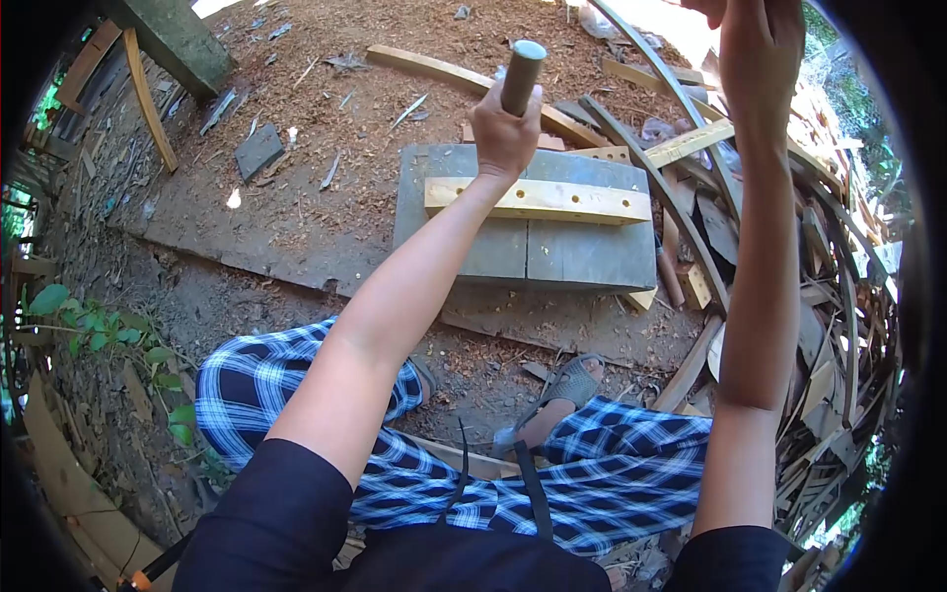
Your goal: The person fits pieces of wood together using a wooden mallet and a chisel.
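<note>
My left hand (505,130) is closed around a thick, dark round rod (523,79) with a flat, pale end facing up; its lower part is hidden by the hand. Below and behind my wrist lies a pale wooden beam (582,201) with several round holes along it. The beam rests across a low grey block (473,247) on the ground. My right hand (762,35) is raised at the upper right, apart from the beam. Its fingers look curled, but the frame's top edge cuts them off, and what they may hold is out of sight.
Curved wooden strips (641,163) and a heap of scrap wood (829,326) fill the right side. Wood chips (296,59) cover the ground beyond the block. A post (178,44) stands at upper left. My sandalled foot (572,385) is near the block's front.
</note>
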### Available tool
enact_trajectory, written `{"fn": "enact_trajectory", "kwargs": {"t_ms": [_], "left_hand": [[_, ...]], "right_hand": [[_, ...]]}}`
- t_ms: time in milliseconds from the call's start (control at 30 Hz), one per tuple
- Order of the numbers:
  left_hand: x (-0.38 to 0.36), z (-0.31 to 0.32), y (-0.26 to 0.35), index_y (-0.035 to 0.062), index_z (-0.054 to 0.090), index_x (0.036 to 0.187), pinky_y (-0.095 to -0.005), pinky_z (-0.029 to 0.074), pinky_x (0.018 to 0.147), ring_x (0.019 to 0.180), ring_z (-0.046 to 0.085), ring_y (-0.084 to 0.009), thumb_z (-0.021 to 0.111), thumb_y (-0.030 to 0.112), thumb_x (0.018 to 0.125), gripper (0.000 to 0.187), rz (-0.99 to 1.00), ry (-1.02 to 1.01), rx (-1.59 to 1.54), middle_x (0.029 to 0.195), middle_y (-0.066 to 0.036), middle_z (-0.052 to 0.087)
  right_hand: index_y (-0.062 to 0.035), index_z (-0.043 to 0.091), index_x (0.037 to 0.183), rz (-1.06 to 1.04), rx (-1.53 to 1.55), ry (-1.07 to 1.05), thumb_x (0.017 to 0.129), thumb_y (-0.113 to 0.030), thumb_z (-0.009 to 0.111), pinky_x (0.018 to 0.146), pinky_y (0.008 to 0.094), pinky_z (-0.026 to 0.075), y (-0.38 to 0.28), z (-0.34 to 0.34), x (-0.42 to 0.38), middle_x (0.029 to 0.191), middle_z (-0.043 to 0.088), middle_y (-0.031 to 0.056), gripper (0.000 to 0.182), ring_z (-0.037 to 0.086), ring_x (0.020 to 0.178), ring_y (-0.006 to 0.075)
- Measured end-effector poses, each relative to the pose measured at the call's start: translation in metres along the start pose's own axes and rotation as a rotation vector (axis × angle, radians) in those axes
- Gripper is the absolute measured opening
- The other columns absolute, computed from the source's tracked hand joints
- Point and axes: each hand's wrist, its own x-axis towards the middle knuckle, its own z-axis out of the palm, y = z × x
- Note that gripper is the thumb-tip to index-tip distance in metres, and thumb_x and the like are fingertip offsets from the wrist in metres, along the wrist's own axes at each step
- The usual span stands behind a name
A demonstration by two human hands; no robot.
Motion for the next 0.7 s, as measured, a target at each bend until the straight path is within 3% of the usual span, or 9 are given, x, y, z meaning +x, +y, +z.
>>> {"fn": "enact_trajectory", "kwargs": {"t_ms": [33, 67, 133, 167, 200, 267, 433, 533, 700], "left_hand": [[0.000, -0.001, 0.000, 0.0018, 0.063, 0.086, -0.0352, 0.051, 0.063, 0.066, 0.068, -0.0247, 0.070, 0.017, 0.087, 0.017, -0.045, -0.019, 0.006, 0.069, -0.013, 0.066], [0.001, -0.003, 0.000, 0.0018, 0.063, 0.086, -0.0351, 0.051, 0.064, 0.066, 0.068, -0.0253, 0.070, 0.017, 0.087, 0.017, -0.088, -0.039, 0.013, 0.070, -0.014, 0.066], [0.001, -0.005, 0.001, 0.0017, 0.064, 0.087, -0.0351, 0.052, 0.064, 0.067, 0.069, -0.0263, 0.070, 0.017, 0.086, 0.017, -0.096, -0.053, 0.013, 0.071, -0.014, 0.067], [0.000, -0.004, -0.006, 0.0017, 0.064, 0.086, -0.0353, 0.052, 0.064, 0.067, 0.069, -0.0266, 0.070, 0.016, 0.086, 0.016, -0.037, -0.047, 0.008, 0.070, -0.015, 0.067], [-0.002, -0.001, -0.009, 0.0016, 0.064, 0.086, -0.0355, 0.052, 0.065, 0.067, 0.069, -0.0269, 0.070, 0.016, 0.086, 0.015, 0.023, -0.032, -0.004, 0.070, -0.015, 0.067], [-0.004, -0.004, -0.005, 0.0016, 0.064, 0.086, -0.0359, 0.052, 0.065, 0.068, 0.069, -0.0278, 0.069, 0.015, 0.085, 0.014, -0.055, -0.063, 0.017, 0.072, -0.016, 0.067], [-0.002, -0.006, -0.006, 0.0012, 0.065, 0.087, -0.0357, 0.052, 0.066, 0.070, 0.069, -0.0247, 0.070, 0.017, 0.086, 0.016, -0.024, -0.050, 0.044, 0.073, -0.014, 0.068], [0.000, -0.008, 0.001, 0.0010, 0.065, 0.087, -0.0354, 0.052, 0.066, 0.068, 0.069, -0.0226, 0.071, 0.019, 0.087, 0.018, -0.019, -0.063, 0.037, 0.071, -0.012, 0.068], [-0.002, -0.005, -0.010, 0.0000, 0.065, 0.082, -0.0335, 0.050, 0.065, 0.067, 0.066, -0.0188, 0.071, 0.018, 0.087, 0.020, -0.048, -0.078, 0.073, 0.071, -0.012, 0.068]], "right_hand": [[0.0024, 0.049, 0.133, -0.133, 0.008, 0.088, 0.100, -0.029, 0.052, 0.077, 0.0340, 0.054, -0.017, 0.012, -0.009, 0.108, 0.066, 0.0152, 0.045, 0.065, 0.093, 0.0219], [0.0010, 0.060, 0.114, 0.221, -0.235, -0.211, 0.097, -0.053, 0.053, 0.070, 0.0346, 0.052, 0.042, -0.028, -0.035, 0.088, 0.071, 0.0130, 0.057, 0.068, 0.081, 0.0193], [-0.0003, 0.059, 0.123, 0.334, -0.136, -0.796, 0.094, -0.049, 0.061, 0.075, 0.0376, 0.053, -0.020, -0.002, -0.075, 0.087, 0.069, 0.0124, 0.057, 0.066, 0.080, 0.0202], [-0.0029, 0.053, 0.131, 0.017, -0.748, -0.930, 0.093, -0.047, 0.062, 0.068, 0.0358, 0.054, -0.026, -0.007, -0.080, 0.087, 0.067, 0.0152, 0.059, 0.065, 0.077, 0.0181], [-0.0029, 0.053, 0.131, 0.025, -0.758, -0.928, 0.093, -0.047, 0.062, 0.068, 0.0358, 0.054, -0.025, -0.009, -0.069, 0.087, 0.067, 0.0152, 0.059, 0.065, 0.077, 0.0181], [-0.0078, 0.042, 0.141, 0.379, -0.425, -1.071, 0.093, -0.046, 0.062, 0.061, 0.0331, 0.054, -0.026, -0.017, -0.022, 0.089, 0.066, 0.0167, 0.065, 0.066, 0.073, 0.0173], [0.0020, 0.040, 0.140, 0.010, 0.101, -0.169, 0.100, -0.029, 0.054, 0.069, 0.0287, 0.055, -0.038, -0.009, -0.010, 0.098, 0.068, 0.0175, 0.053, 0.068, 0.084, 0.0185], [0.0017, 0.042, 0.138, 0.770, -0.334, -1.052, 0.097, -0.029, 0.055, 0.064, 0.0284, 0.053, -0.053, -0.017, -0.032, 0.092, 0.067, 0.0179, 0.053, 0.067, 0.079, 0.0182], [-0.0037, 0.041, 0.140, 0.811, -0.059, -0.683, 0.095, -0.038, 0.059, 0.060, 0.0315, 0.053, 0.005, -0.036, -0.107, 0.090, 0.065, 0.0155, 0.060, 0.065, 0.072, 0.0176]]}}
